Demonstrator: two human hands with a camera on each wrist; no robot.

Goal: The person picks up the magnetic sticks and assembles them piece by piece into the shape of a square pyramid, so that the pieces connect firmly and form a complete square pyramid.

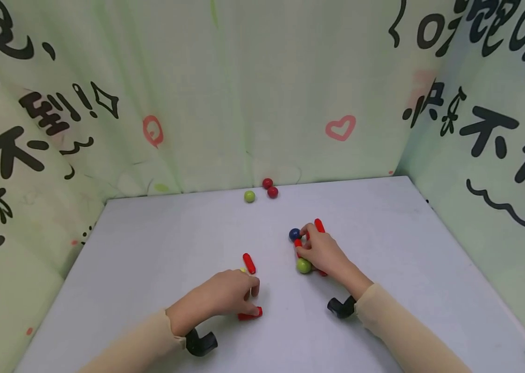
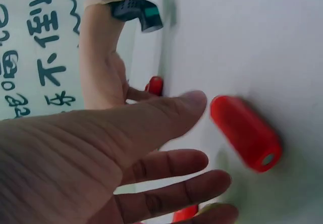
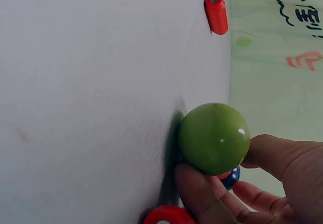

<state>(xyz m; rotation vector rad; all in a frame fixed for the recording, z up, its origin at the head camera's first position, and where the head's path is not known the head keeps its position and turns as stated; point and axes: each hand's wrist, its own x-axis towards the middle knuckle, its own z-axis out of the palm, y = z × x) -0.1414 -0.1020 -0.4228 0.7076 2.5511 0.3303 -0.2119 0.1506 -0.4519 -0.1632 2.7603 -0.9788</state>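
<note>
My left hand (image 1: 225, 292) is low over the table, its thumb tip right beside a short red rod (image 2: 246, 133) with a round metal end. The fingers of that hand extend loosely past the rod. Another red rod (image 1: 249, 263) lies beyond the hand, with a yellow-green piece partly hidden by it. My right hand (image 1: 323, 251) pinches a red rod (image 1: 298, 247) that runs between a blue ball (image 1: 294, 234) and a green ball (image 3: 214, 138). More red rods (image 1: 319, 225) show around this hand, partly covered by it.
Two dark red balls (image 1: 272, 192) and a green ball (image 1: 249, 196) sit at the back edge of the white table (image 1: 174, 228). Fabric walls (image 1: 244, 103) with black writing enclose the back and sides. Each wrist wears a black camera (image 1: 201, 343).
</note>
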